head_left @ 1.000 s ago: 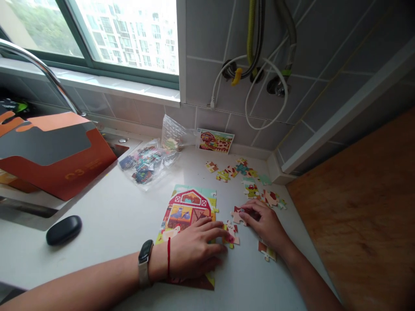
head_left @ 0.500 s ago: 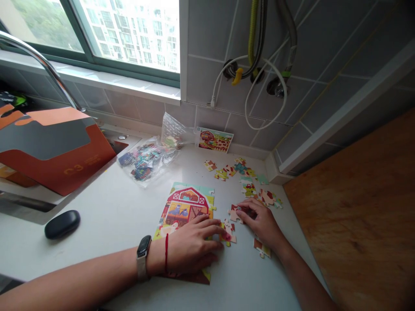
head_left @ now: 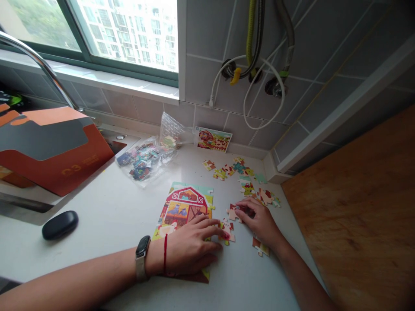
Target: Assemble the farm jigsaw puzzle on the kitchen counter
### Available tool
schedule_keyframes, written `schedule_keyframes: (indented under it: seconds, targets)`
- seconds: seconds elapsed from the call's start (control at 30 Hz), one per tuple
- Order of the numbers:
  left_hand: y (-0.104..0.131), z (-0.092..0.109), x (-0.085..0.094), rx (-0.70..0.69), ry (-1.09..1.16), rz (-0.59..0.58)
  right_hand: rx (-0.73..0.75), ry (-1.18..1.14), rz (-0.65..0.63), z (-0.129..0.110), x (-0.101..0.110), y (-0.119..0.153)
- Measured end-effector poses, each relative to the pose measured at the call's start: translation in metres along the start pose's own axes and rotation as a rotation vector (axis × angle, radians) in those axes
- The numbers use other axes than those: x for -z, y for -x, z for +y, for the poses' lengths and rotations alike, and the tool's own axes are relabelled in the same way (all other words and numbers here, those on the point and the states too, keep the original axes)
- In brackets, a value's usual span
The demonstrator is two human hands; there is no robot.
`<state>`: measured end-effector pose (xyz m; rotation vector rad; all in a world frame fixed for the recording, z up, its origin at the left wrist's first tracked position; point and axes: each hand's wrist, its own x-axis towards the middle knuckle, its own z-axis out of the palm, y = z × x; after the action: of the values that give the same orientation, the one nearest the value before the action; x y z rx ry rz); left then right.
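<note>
A partly joined jigsaw puzzle [head_left: 187, 201] with a red barn lies on the white counter. Over its lower half rests my left hand [head_left: 194, 244], fingers stretched out, fingertips touching a cow-face puzzle piece [head_left: 228, 231] at the puzzle's right side. My right hand [head_left: 259, 219] has its thumb and fingers closed on a brown and pink puzzle piece [head_left: 233, 211], just above and right of the cow face. Beneath my right wrist sits another loose piece [head_left: 260, 247]. My left palm and wrist hide part of the puzzle.
Several loose pieces [head_left: 246, 186] lie toward the back right. A picture card [head_left: 213, 139] leans on the tiled wall, beside a clear bag of pieces [head_left: 142, 162]. An orange box [head_left: 55, 160] and a black oval case [head_left: 60, 225] are on the left; a wooden board [head_left: 363, 207] stands right.
The view has shifted very slightly. Both hands and the puzzle pieces keep practically the same places.
</note>
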<state>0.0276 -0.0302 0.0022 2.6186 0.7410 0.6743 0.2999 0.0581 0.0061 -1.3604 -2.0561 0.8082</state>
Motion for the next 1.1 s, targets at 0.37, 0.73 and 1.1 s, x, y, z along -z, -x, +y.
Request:
schedule_keyframes:
  seconds: [0.37,0.73,1.1]
  targets:
    - [-0.0008,0.003,0.0016,-0.029,0.018,-0.001,0.013,-0.01,0.014,-0.0024,-0.0008,0.0004]
    - [0.0,0.0014,-0.0005,-0.051,0.037,0.001,0.059,-0.126,0.237,0.0009,-0.0009,-0.0019]
    - [-0.0022,0.0082,0.0075,-0.138,0.063,0.064,-0.058,-0.245,0.281,-0.0026,-0.0033,0.0026]
